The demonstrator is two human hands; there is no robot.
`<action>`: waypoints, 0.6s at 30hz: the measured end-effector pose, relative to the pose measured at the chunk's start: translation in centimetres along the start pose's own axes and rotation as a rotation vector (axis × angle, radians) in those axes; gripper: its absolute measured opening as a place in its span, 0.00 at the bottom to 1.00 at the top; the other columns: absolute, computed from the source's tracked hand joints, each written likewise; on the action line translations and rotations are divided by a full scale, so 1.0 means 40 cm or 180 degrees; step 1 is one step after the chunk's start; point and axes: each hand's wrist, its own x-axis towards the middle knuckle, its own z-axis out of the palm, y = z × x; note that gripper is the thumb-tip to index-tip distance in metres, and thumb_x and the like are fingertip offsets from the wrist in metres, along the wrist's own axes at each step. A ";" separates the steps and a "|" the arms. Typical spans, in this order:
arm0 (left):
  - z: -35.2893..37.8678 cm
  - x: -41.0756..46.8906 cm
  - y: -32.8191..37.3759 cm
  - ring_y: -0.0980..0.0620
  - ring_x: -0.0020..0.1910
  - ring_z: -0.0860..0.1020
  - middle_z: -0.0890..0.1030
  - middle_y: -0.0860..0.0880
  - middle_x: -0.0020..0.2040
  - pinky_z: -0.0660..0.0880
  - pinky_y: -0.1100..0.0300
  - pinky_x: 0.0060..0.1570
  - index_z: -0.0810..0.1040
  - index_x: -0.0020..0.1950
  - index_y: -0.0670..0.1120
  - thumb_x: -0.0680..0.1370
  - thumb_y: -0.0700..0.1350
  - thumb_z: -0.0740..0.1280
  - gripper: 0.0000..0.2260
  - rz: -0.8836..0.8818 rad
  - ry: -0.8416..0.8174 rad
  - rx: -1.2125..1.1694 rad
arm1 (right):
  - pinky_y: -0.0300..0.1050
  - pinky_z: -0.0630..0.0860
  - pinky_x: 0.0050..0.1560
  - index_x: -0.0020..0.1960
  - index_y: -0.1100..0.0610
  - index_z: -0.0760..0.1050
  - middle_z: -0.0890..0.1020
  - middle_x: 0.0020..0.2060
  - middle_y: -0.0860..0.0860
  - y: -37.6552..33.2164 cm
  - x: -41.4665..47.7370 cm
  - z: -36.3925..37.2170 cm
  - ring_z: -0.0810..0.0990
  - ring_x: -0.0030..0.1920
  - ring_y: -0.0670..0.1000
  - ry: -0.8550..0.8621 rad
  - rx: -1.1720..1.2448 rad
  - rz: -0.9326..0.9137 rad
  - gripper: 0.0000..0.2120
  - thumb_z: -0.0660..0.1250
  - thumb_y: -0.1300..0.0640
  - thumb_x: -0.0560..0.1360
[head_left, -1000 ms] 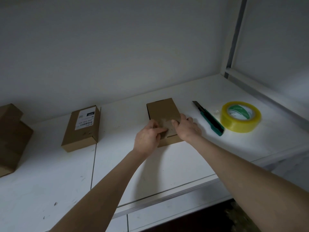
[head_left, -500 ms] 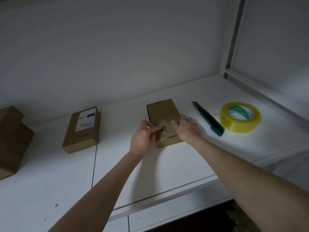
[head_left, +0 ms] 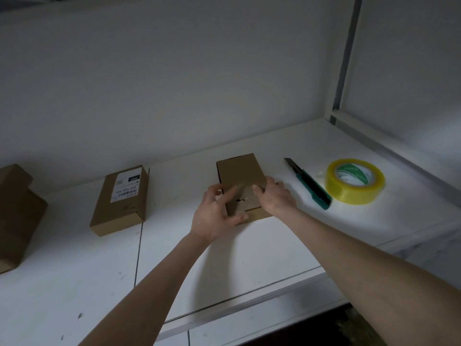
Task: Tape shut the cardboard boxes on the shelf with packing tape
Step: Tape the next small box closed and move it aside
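The left hand curls round the near left corner of the small box; the right hand grips its right side, thumb pressing the near flap down. Right of that box lie the utility knife and, beyond it, the tape roll — neither is held. Left of it on the shelf sit a labelled box and a larger brown box. I make out no tape on any, so the sealing seems all ahead.
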 end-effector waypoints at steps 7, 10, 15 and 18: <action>0.003 0.063 -0.017 0.48 0.75 0.58 0.59 0.47 0.76 0.65 0.54 0.67 0.66 0.74 0.55 0.76 0.52 0.69 0.27 -0.0417 -0.0336 0.0260 | 0.50 0.68 0.63 0.76 0.55 0.59 0.68 0.71 0.57 -0.056 0.033 0.004 0.70 0.68 0.59 -0.0118 0.0490 -0.0136 0.25 0.52 0.45 0.83; 0.010 0.099 -0.009 0.48 0.75 0.56 0.60 0.47 0.76 0.65 0.53 0.67 0.66 0.74 0.54 0.77 0.53 0.67 0.25 -0.0507 -0.0381 0.0400 | 0.51 0.67 0.67 0.78 0.55 0.56 0.68 0.72 0.56 -0.057 0.046 -0.009 0.68 0.71 0.59 -0.0081 0.0527 -0.0138 0.27 0.52 0.45 0.83; 0.023 0.159 0.013 0.46 0.75 0.57 0.60 0.46 0.75 0.67 0.49 0.66 0.65 0.74 0.52 0.78 0.54 0.65 0.25 -0.0710 -0.0440 0.0394 | 0.51 0.71 0.64 0.75 0.53 0.64 0.72 0.68 0.56 -0.003 0.050 -0.087 0.70 0.67 0.58 0.0469 0.0345 -0.0266 0.23 0.60 0.49 0.81; 0.032 0.188 0.035 0.45 0.76 0.52 0.57 0.44 0.76 0.61 0.50 0.70 0.62 0.75 0.50 0.78 0.54 0.64 0.27 -0.0796 -0.0458 0.0656 | 0.49 0.67 0.63 0.72 0.54 0.66 0.72 0.66 0.58 0.072 0.046 -0.174 0.69 0.65 0.60 0.1025 -0.0253 -0.0281 0.21 0.61 0.53 0.80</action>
